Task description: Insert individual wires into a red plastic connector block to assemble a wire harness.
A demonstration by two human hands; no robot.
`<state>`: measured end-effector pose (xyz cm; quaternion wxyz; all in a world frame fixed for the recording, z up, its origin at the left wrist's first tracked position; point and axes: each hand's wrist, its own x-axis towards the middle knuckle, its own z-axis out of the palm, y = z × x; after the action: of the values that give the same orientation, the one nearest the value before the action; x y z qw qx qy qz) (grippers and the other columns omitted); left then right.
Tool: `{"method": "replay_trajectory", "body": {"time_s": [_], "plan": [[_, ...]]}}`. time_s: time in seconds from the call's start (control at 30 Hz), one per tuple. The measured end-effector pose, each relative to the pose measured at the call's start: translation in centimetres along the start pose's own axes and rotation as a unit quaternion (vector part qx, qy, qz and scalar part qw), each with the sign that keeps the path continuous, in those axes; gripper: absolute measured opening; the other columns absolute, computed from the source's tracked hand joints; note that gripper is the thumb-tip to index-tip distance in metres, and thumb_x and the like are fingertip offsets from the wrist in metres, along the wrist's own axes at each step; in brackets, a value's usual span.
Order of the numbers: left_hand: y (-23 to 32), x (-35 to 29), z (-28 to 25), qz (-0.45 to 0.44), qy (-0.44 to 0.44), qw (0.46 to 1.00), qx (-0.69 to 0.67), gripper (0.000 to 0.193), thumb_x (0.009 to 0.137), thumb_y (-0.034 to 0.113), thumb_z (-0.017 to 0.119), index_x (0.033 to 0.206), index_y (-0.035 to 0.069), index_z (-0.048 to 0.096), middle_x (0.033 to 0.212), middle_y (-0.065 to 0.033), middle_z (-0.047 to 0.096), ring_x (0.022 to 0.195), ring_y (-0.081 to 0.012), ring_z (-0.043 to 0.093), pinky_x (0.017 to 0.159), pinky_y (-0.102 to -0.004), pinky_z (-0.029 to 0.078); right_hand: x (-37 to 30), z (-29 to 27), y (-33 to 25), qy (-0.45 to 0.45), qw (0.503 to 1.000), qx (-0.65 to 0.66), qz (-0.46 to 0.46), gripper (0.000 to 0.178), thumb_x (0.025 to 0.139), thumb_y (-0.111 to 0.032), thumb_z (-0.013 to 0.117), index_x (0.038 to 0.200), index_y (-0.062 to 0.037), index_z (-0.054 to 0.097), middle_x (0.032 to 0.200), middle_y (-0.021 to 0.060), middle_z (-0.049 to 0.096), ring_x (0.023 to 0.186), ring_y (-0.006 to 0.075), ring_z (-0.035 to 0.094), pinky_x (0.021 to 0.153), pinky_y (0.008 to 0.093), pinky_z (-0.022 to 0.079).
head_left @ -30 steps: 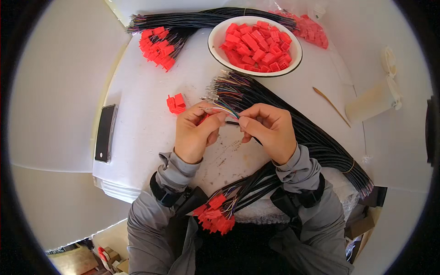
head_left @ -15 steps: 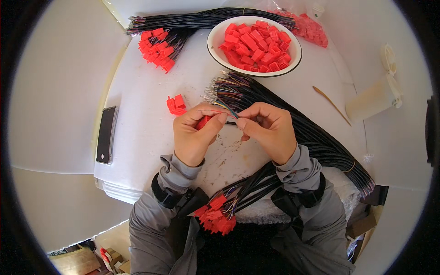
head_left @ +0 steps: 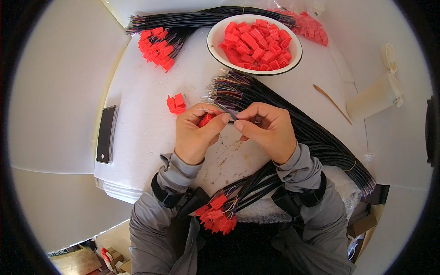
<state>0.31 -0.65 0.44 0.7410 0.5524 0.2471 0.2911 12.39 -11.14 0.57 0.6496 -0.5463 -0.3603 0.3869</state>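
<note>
My left hand (head_left: 196,133) is closed around a red plastic connector housing (head_left: 206,119), partly covered by the fingers. Between thumb and forefinger my right hand (head_left: 268,130) pinches the end of a black cable, whose thin coloured wires (head_left: 224,109) fan out toward the left hand. Whether any wire sits inside the housing cannot be seen. Just beyond both hands lies a thick bundle of black cables (head_left: 316,137) with bare coloured wire ends. A few loose red housings (head_left: 176,104) rest on the white table to the left of my left hand.
A white bowl (head_left: 214,56) full of red housings stands at the back, beside a clear bag of them (head_left: 311,31). Finished-looking cables with red housings lie back left (head_left: 157,49) and near my lap (head_left: 215,214). A phone (head_left: 107,135), a pointed stick (head_left: 332,103) and a beige container (head_left: 372,98) flank the workspace.
The fingers have shifted slightly, and the housing in my left hand shows more. A reddish wire that stretched between the hands is no longer visible; the remaining wires lie closer together.
</note>
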Motion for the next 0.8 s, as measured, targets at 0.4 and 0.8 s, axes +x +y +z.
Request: {"method": "replay_trajectory", "body": {"time_s": [0.4,0.8], "plan": [[-0.1,0.12,-0.13,-0.025,-0.045,0.997,-0.05,0.008,0.075,0.001,0.058,0.082,0.002,0.054,0.054,0.0023,0.045,0.039,-0.003,0.034,0.036,-0.0188,0.023,0.11,0.0,0.42,-0.017,0.998,0.061,0.012,0.011,0.076,-0.004,0.058,0.083,0.0039,0.056,0.071,0.0042,0.057,0.06,0.0064,0.052,0.053,0.0208,0.047],[-0.27,-0.19,0.09,0.016,-0.057,0.997,-0.042,0.01,0.075,-0.002,0.054,0.084,0.002,0.052,0.056,0.0019,0.045,0.04,-0.0026,0.032,0.037,-0.0182,0.023,0.03,-0.14,0.16,-0.024,0.994,0.104,0.04,0.012,0.075,-0.004,0.058,0.084,0.0026,0.055,0.073,0.0033,0.056,0.062,0.0066,0.052,0.053,0.0218,0.047]]}}
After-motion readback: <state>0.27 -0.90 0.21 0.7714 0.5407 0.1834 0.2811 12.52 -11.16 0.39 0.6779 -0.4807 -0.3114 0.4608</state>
